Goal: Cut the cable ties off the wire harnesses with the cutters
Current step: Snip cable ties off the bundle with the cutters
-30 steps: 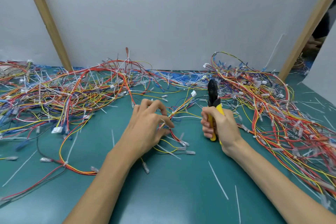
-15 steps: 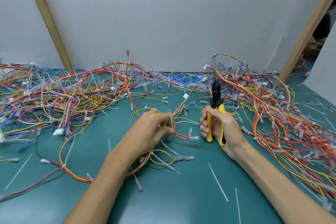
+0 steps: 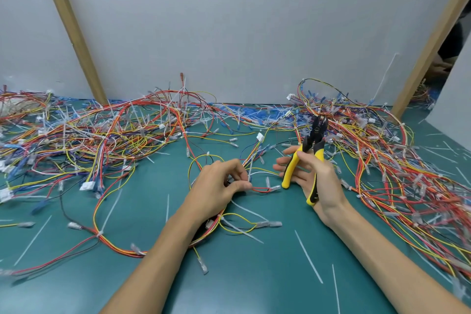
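Left hand [image 3: 219, 186]: thumb and forefinger pinch a thin red-yellow-white wire harness [image 3: 262, 189] at the centre of the green worktop [image 3: 254, 288], with a white plastic cable tie [image 3: 251, 166] standing up beside the fingertips. Right hand [image 3: 316, 181] holds the yellow-handled, black-nosed cutters [image 3: 309, 150] upright, handles spread, fingers partly extended, just right of that harness.

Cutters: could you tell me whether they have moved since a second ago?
Yes: the cutters have shifted slightly right, towards the right wooden post, and their handles have opened.
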Demonstrator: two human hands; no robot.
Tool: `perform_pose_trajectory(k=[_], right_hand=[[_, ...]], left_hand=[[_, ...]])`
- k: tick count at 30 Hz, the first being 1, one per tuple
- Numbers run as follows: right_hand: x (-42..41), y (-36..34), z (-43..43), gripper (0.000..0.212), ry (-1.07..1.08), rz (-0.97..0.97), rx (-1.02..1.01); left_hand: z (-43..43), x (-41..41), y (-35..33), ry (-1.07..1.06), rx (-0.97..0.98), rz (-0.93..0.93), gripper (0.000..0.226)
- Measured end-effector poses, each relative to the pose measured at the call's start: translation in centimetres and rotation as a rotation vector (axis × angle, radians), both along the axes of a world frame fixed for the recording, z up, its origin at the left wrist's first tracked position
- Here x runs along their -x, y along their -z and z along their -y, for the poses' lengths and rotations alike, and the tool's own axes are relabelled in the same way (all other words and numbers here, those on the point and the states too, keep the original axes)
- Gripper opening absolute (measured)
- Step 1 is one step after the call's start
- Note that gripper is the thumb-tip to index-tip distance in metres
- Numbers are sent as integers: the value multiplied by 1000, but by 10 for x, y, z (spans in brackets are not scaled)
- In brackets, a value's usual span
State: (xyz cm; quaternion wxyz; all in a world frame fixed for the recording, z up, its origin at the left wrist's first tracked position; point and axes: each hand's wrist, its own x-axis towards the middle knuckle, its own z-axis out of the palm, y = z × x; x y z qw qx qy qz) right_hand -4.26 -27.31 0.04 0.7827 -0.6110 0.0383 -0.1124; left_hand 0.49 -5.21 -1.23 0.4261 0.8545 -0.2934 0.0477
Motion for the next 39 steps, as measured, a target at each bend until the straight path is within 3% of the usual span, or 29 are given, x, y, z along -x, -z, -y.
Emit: perform_pose_trajectory(k=[5,7,9,12,14,24,39], right_hand=[[5,-5,-1,28,47,-28,89],[10,-9,2,33,100,-6,239],[15,-13,7,32,191,66,605],[19,-18,13,35,328,99,1380],[21,-23,7,38,320,61,1583],[25,-18,-3,60,289,-66,1819],[32,-6,-33,51,329,-114,1841]], left_hand=[[0,-1,0,-43,14,16,11],[1,-1,1,-84,-5,2,10],[1,-1,0,-126,-20,-6,11],[2,-2,-2,-154,-14,-14,8],[1,-3,-5,-148,-36,-14,6],[-5,-6,-7,-85,-29,25,12],[-2,-3,1,-115,108,18,20]])
